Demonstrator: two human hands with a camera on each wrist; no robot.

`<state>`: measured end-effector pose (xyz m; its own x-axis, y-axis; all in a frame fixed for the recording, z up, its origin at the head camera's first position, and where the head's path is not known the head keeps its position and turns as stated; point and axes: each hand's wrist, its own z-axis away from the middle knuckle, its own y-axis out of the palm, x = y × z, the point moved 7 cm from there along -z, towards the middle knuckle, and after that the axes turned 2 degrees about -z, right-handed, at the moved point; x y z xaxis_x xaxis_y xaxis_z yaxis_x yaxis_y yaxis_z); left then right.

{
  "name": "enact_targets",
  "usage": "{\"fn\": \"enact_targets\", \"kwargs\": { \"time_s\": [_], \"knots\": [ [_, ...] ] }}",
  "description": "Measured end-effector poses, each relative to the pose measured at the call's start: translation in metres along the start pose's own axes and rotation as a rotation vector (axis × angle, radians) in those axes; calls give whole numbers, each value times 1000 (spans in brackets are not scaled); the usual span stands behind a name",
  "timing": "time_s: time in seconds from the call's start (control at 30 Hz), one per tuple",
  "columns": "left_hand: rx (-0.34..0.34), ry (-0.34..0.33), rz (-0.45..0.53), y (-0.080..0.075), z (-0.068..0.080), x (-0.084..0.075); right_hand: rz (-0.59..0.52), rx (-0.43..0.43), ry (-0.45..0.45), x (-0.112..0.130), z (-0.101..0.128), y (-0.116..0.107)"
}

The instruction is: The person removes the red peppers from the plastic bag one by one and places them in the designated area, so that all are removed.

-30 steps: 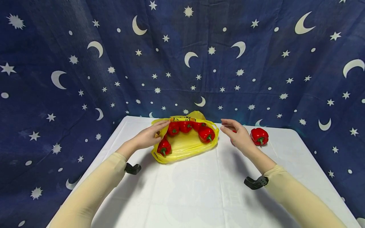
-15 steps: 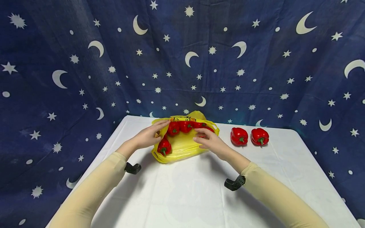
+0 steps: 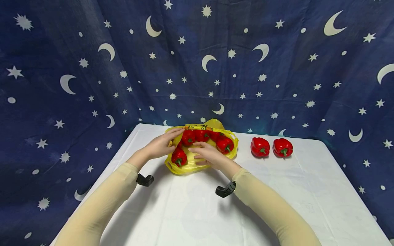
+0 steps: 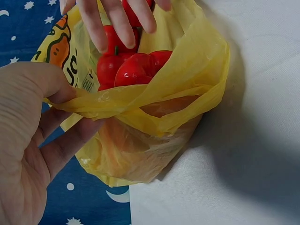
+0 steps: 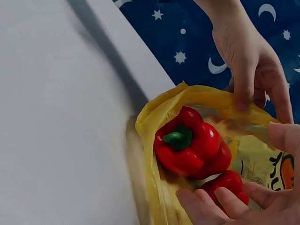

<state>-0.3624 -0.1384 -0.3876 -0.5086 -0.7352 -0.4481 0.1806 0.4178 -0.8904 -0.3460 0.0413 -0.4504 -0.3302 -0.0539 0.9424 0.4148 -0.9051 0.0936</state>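
A yellow plastic bag (image 3: 235,141) lies on the table with its mouth spread wide. Several red bell peppers with green stems are inside, one at the left (image 3: 179,158) and another at the right (image 3: 225,145). My left hand (image 3: 157,147) pinches the bag's left rim between thumb and fingers, clearest in the left wrist view, where the yellow film (image 4: 112,101) runs from the grip. Over the bag's opening, my right hand (image 3: 210,156) reaches with fingers spread and nothing between them. In the right wrist view its fingertips overlap a pepper (image 5: 227,185) below the larger one (image 5: 197,145).
Two more red bell peppers, one nearer (image 3: 260,147) and one farther right (image 3: 282,147), sit side by side on the white tablecloth (image 3: 184,212). A dark blue curtain (image 3: 191,68) with moons and stars hangs behind the table and along its sides.
My right hand has swung left from beside the table peppers to over the bag, uncovering one of those peppers and the bag's right-hand pepper. My left hand keeps its hold on the rim.
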Motion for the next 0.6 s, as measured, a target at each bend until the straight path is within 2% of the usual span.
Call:
{"fn": "enact_targets", "kwargs": {
  "time_s": [0.27,0.47,0.6],
  "knots": [
    [7,-13,3,-1,0,0,26,-14,34,-6,-20,9],
    [3,-5,8,0,0,0,-5,-3,68,-11,-32,13],
    [1,5,6,0,0,-1,11,-12,96,-13,-38,12]
  ]
}}
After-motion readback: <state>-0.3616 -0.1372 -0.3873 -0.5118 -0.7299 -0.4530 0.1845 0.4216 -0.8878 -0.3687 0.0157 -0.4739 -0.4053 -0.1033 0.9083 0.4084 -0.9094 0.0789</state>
